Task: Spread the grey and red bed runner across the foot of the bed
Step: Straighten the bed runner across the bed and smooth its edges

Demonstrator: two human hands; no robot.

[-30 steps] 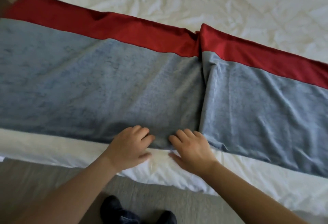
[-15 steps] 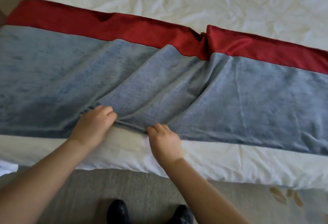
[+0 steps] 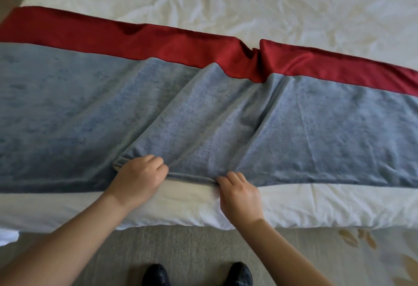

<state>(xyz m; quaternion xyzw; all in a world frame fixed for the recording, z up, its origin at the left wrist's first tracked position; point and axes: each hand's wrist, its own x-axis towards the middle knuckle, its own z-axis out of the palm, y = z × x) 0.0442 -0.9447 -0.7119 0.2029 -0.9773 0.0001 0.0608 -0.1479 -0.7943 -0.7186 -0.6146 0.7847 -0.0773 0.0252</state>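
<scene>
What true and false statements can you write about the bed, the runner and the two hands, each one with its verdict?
1. The runner lies across the white bed. True.
2. The red band is on the side nearest the person. False: it runs along the runner's far edge.
3. The left hand and the right hand both hold the runner's near edge. True.
4. The runner lies perfectly flat. False: folds run from the hands up to a pucker in the red band.
5. The person stands barefoot. False: dark shoes show on the carpet.
</scene>
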